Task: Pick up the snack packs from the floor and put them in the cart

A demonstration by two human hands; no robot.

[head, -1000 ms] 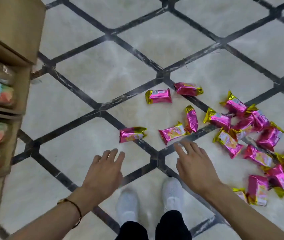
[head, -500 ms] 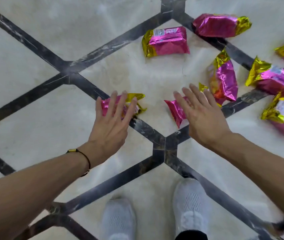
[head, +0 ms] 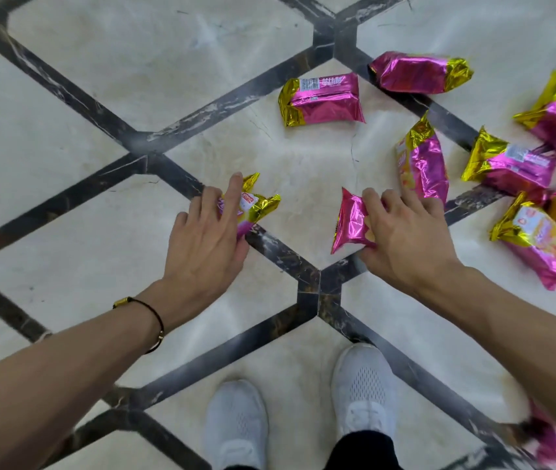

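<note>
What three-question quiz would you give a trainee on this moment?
1. True or false: the right hand grips the right pack.
2. The left hand, gripping the left pack, has on its wrist: A a watch, B a thin dark bracelet, C nothing.
3. Is the cart in view?
Key: 1 true; 2 B; 3 no.

You have one view only, the wide-angle camera worn on your head. It faces steeply down at the floor from close in. Your shoes sit at the bottom edge, and your left forearm and right forearm enter from the lower corners.
</note>
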